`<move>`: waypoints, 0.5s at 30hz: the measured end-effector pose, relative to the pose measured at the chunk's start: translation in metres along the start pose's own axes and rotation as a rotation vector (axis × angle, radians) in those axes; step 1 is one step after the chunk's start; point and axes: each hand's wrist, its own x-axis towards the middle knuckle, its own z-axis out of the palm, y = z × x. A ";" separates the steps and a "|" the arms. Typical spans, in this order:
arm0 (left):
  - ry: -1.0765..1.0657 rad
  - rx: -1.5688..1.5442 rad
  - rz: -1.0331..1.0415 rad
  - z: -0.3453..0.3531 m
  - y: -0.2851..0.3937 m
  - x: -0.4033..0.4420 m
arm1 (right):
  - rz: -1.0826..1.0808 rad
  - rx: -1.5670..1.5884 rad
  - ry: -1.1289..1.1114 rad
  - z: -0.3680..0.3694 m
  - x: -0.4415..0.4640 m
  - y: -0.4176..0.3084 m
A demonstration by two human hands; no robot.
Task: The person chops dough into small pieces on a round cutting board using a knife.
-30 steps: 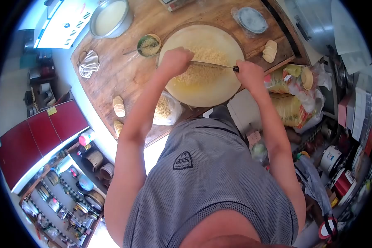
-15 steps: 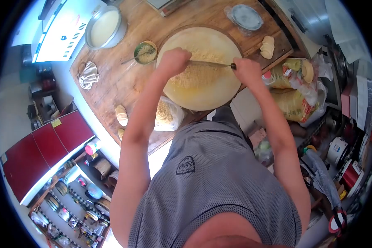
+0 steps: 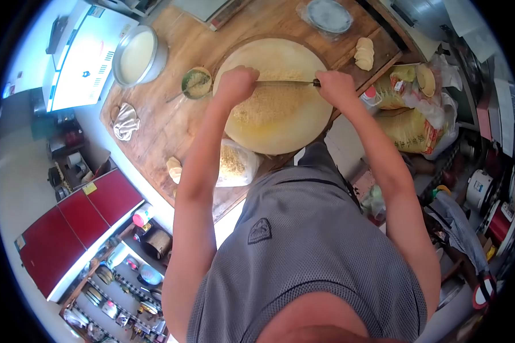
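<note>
My left hand [image 3: 238, 86] is closed on the tip end of a long knife [image 3: 286, 83]. At the other end, my right hand [image 3: 334, 87] grips its dark handle. The blade spans a round board [image 3: 303, 134], over finely chopped pale yellow food [image 3: 269, 107]. A yellow smear shows on the board below the food. Beside my left forearm lies a clear bag [image 3: 232, 163] of similar yellow bits.
On the wooden table [image 3: 160, 117] are a metal basin [image 3: 138, 56] of pale contents, a small green bowl [image 3: 197, 83], a cloth [image 3: 126, 122], a wrapped plate [image 3: 329, 15] and pale dough-like pieces [image 3: 364, 54]. Filled sacks [image 3: 406, 130] stand at right.
The view has shifted and turned a little. Both hands still hold the knife across the board, and the blade now lies more level in view.
</note>
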 end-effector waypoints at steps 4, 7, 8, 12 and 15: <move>0.028 -0.012 0.029 -0.010 -0.001 0.005 | 0.016 0.024 0.038 -0.016 0.001 0.005; 0.009 0.018 0.035 0.004 -0.003 0.001 | 0.017 0.045 0.033 0.002 -0.003 0.003; 0.017 0.025 0.019 0.006 -0.005 0.003 | 0.019 0.033 0.027 0.003 0.000 0.005; 0.088 -0.038 0.031 -0.013 0.006 0.005 | 0.017 0.023 0.070 -0.022 -0.002 0.006; 0.020 0.041 0.042 0.002 -0.003 0.015 | 0.022 0.012 0.022 0.006 0.007 0.009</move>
